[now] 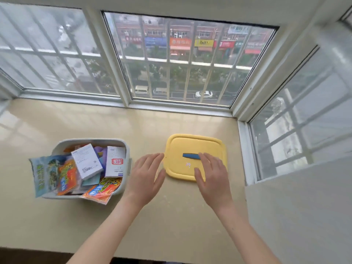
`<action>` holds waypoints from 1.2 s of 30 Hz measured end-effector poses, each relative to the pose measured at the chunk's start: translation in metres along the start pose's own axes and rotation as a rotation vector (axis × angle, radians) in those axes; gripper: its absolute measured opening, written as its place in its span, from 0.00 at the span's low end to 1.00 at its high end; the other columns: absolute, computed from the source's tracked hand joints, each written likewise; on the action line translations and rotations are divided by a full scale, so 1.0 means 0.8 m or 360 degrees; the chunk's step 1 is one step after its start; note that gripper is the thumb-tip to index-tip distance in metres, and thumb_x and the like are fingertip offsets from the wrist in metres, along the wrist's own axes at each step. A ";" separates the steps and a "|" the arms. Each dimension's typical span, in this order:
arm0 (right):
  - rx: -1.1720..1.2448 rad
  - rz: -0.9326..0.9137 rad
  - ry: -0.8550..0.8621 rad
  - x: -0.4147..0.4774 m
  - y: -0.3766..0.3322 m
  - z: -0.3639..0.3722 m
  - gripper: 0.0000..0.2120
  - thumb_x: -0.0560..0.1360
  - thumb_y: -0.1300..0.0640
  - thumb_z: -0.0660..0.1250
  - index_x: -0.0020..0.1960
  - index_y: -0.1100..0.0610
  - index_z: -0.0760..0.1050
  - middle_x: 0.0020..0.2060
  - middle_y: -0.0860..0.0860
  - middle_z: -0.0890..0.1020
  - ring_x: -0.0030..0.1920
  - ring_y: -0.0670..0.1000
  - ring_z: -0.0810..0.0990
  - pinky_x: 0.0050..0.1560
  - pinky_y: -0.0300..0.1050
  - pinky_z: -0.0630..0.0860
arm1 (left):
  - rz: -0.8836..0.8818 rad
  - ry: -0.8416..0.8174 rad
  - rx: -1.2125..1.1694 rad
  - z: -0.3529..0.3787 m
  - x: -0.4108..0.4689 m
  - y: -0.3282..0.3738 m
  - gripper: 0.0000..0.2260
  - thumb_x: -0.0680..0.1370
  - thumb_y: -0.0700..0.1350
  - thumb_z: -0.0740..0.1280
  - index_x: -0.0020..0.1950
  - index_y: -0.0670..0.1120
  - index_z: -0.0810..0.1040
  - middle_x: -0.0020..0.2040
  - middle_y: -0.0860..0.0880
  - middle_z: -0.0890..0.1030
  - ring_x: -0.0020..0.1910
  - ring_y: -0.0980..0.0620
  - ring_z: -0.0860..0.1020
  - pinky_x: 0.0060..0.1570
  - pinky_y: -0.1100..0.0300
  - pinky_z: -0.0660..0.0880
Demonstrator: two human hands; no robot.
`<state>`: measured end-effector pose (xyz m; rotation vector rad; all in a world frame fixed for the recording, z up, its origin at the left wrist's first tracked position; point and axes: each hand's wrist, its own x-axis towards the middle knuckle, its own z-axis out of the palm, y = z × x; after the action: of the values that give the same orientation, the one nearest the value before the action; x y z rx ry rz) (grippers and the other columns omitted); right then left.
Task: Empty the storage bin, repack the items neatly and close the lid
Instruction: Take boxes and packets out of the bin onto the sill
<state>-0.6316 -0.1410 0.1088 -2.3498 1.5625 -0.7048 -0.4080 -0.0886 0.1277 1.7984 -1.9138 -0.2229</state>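
Note:
A pale grey storage bin (124, 147) stands on the beige sill at the left, lidless and stuffed with items: two white boxes (86, 163), a green-blue packet (44, 174) and orange snack packets (103, 190) that stick out over its rim. The yellow lid (177, 147) with a blue handle (190, 156) lies flat to the right of the bin. My left hand (145, 178) hovers open between bin and lid, close to the lid's left edge. My right hand (213, 178) is open over the lid's near right part, fingers spread, holding nothing.
The beige sill (171, 225) runs wide in front of the window frame (181, 107). A white wall panel (297, 216) closes off the right side. The sill's front edge lies near the bottom of the view.

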 end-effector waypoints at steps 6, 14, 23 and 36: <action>0.0028 -0.0128 -0.0169 -0.087 -0.091 0.016 0.22 0.78 0.50 0.59 0.67 0.60 0.74 0.61 0.56 0.79 0.61 0.58 0.76 0.63 0.53 0.71 | -0.0193 0.0008 0.0050 -0.063 -0.123 -0.028 0.18 0.78 0.48 0.59 0.62 0.41 0.77 0.56 0.47 0.79 0.55 0.46 0.76 0.57 0.53 0.72; 0.0033 -0.0099 -0.0248 -0.116 -0.190 0.074 0.23 0.76 0.50 0.58 0.64 0.61 0.76 0.58 0.57 0.80 0.58 0.58 0.77 0.62 0.48 0.67 | -0.0420 0.0053 0.0133 -0.140 -0.223 -0.140 0.18 0.77 0.50 0.60 0.60 0.42 0.79 0.54 0.48 0.82 0.52 0.48 0.78 0.53 0.55 0.74; 0.0007 0.0126 -0.0234 -0.091 -0.330 0.157 0.25 0.76 0.49 0.55 0.65 0.63 0.75 0.59 0.59 0.78 0.59 0.58 0.76 0.60 0.53 0.74 | -0.0514 -0.0026 -0.0030 -0.219 -0.246 -0.304 0.21 0.77 0.52 0.57 0.61 0.41 0.78 0.55 0.45 0.81 0.54 0.46 0.79 0.46 0.52 0.78; 0.0077 0.0433 -0.0324 -0.014 -0.378 0.236 0.22 0.78 0.53 0.63 0.70 0.59 0.69 0.64 0.56 0.74 0.63 0.55 0.72 0.63 0.47 0.69 | -0.0201 -0.0020 -0.0266 -0.187 -0.161 -0.371 0.17 0.77 0.46 0.64 0.63 0.39 0.76 0.59 0.44 0.79 0.59 0.49 0.73 0.57 0.55 0.74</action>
<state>-0.2970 -0.0219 0.0778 -2.0464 1.7054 -0.4232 -0.0756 0.0347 0.0932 1.8097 -1.7360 -0.4256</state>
